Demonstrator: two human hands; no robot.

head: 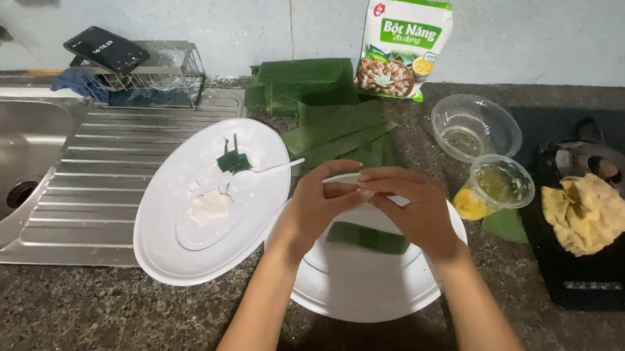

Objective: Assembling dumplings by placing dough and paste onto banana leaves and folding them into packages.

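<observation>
My left hand (314, 205) and my right hand (410, 205) meet fingertip to fingertip above a round white plate (357, 290). Between the fingertips they pinch something small and pale that I cannot make out. A folded green leaf parcel (367, 238) lies on that plate, just under my hands. To the left, a large oval white plate (185, 236) holds a lump of white dough (210, 205), a small folded leaf piece (234, 161) and a white spoon (275, 165).
Strips of green leaf (331, 130) lie stacked behind the plates, with a printed flour bag (402, 44) against the wall. Two clear plastic cups (474, 124) (500, 182) stand right. A yellow cloth (586, 211) lies on a black stove. A steel sink (3, 160) and drainboard are left, with a phone (106, 49) on a rack.
</observation>
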